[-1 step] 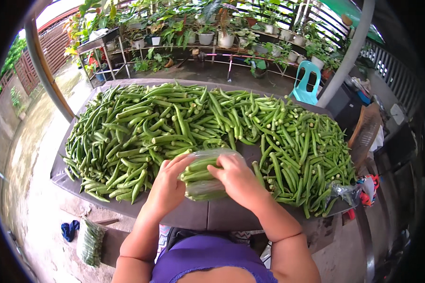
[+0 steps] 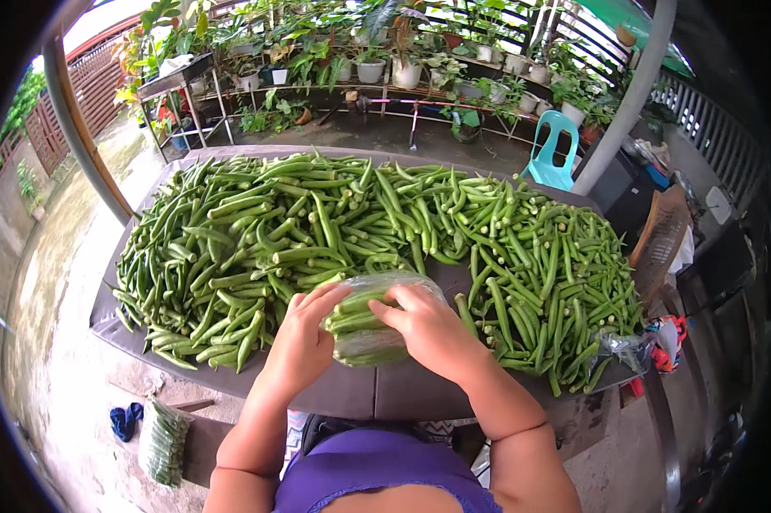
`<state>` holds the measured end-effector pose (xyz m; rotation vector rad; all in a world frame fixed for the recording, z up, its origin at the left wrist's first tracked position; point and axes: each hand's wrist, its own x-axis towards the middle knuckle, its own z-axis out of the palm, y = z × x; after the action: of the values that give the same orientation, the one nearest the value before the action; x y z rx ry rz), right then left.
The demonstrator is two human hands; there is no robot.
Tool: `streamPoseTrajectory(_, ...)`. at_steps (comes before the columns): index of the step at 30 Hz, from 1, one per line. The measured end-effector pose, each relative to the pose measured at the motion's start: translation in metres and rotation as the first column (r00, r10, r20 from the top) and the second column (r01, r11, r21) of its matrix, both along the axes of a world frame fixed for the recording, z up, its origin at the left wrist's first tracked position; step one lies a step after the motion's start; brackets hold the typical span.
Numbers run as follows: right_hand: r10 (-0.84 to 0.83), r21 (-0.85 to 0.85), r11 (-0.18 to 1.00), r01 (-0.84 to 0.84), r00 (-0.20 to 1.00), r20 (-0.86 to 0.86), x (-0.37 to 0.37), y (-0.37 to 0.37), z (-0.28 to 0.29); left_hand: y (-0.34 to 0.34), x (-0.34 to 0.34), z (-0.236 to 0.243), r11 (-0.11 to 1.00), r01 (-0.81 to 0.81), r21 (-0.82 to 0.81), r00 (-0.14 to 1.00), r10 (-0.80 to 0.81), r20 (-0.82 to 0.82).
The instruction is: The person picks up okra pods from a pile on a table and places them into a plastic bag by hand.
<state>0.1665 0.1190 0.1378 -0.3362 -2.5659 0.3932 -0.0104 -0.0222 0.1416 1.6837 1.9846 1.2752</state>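
A clear plastic bag of okra [image 2: 364, 342] sits at the near middle of the dark table [image 2: 334, 393]. My left hand [image 2: 304, 338] grips its left side, with fingertips along the top edge. My right hand [image 2: 428, 333] holds the right side, fingers bent over the pods at the top. Loose okra lies in a large heap [image 2: 240, 239] on the left and middle, and another [image 2: 539, 282] spreads on the right, with a bare strip of tabletop between them behind the bag.
A crumpled clear plastic bag [image 2: 620, 350] lies at the right corner. A filled bag [image 2: 163, 440] and dark blue cloth [image 2: 125, 419] are below at left. A pole [image 2: 625, 94], teal chair [image 2: 548, 171] and brown woven chair [image 2: 659, 231] stand at right; potted plants [image 2: 368, 68] line the back.
The bag and my hands are shifted very slightly down and left in the picture; my grip on the bag looks the same.
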Motion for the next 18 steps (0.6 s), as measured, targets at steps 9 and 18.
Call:
streamPoseTrajectory(9, -0.532, -0.422, 0.763, 0.489, 0.847, 0.021, -0.021, 0.223, -0.088, -0.005, 0.010, 0.001, 0.999, 0.034, 0.011, 0.999, -0.034, 0.011)
streamPoseTrajectory(18, -0.471, -0.754, 0.473, 0.456, 0.854, 0.221, -0.021, 0.226, -0.136, -0.006, 0.003, -0.005, 0.999, 0.028, 0.029, 1.000, -0.028, 0.007)
